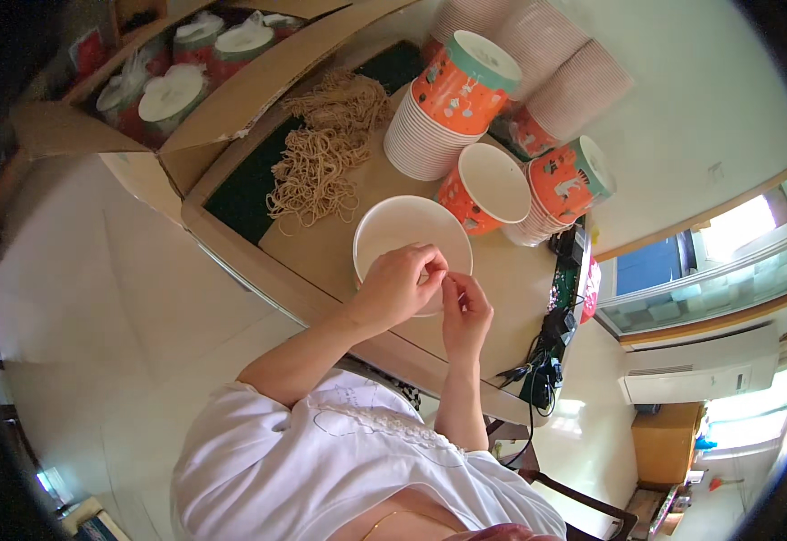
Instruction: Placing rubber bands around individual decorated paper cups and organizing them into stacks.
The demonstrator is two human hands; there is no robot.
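Observation:
My left hand (399,284) and my right hand (466,311) meet over the near rim of an open paper bucket (393,225), white inside, standing near the table's front edge. Both hands are closed in a pinch, thumbs and fingertips almost touching. Whatever is between the fingers is too small or hidden to name. Beyond the bucket, to the left, lies a tangled heap of beige cord (314,171). Just right of the bucket, another paper bucket (494,185), orange outside and white inside, leans with its mouth toward me.
At the back stands a tall stack of paper buckets (434,135), an upside-down orange one on top. A second stack (563,185) is farther right. An open cardboard box (222,117) at left holds wrapped buckets. Black cables and plugs (551,347) line the table's right edge.

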